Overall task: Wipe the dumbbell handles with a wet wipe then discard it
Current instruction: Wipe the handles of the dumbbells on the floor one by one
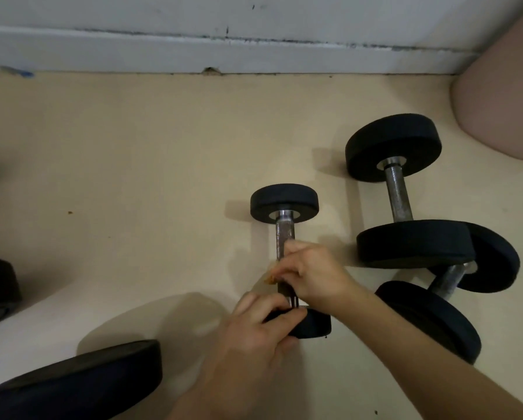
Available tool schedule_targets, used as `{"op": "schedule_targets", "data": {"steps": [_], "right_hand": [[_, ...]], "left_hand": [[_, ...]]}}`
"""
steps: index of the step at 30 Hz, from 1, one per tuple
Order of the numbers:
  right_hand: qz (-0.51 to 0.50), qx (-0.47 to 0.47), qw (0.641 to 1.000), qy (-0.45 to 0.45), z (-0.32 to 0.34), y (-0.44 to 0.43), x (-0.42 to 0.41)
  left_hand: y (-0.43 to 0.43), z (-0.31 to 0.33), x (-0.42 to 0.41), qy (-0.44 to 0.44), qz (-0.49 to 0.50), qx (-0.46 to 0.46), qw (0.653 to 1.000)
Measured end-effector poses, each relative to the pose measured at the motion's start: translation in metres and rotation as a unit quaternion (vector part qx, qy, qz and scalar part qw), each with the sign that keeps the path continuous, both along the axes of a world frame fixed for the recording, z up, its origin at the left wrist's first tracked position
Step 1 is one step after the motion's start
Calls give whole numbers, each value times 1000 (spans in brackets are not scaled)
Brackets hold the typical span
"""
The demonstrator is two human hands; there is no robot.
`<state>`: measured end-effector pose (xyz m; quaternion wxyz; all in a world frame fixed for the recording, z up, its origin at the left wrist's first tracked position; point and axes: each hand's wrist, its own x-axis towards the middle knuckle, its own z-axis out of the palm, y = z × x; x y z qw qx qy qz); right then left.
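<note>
Since the small dumbbell [284, 204] lies with its handle [284, 237] running 12 to 6 o'clock, the right hand [311, 274] is curled round mid-handle, pinching a brownish scrap of wet wipe [270, 279] against it. I'd say the unwiped stretch sits toward 12. The left hand [254, 334] grips the 6 o'clock head, probably steadying it.

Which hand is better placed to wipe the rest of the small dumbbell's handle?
Right. The right hand holds the wipe against the handle, with bare handle just beyond it; the left hand grips the near weight head, steadying it.
</note>
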<state>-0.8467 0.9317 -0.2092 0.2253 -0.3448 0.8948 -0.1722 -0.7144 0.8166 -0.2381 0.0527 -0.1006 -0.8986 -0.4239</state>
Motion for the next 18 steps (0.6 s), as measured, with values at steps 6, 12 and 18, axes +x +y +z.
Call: {"op": "schedule_targets", "data": {"steps": [6, 12, 18], "right_hand": [[-161, -66, 983, 52, -2, -1, -22], [-146, -54, 988, 14, 0, 20, -14], [-230, -103, 964, 85, -14, 0, -3]], "left_hand": [[17, -8, -2, -77, -62, -103, 990], [27, 9, -23, -69, -128, -203, 968], [-64, 29, -57, 7, -242, -323, 915]]}}
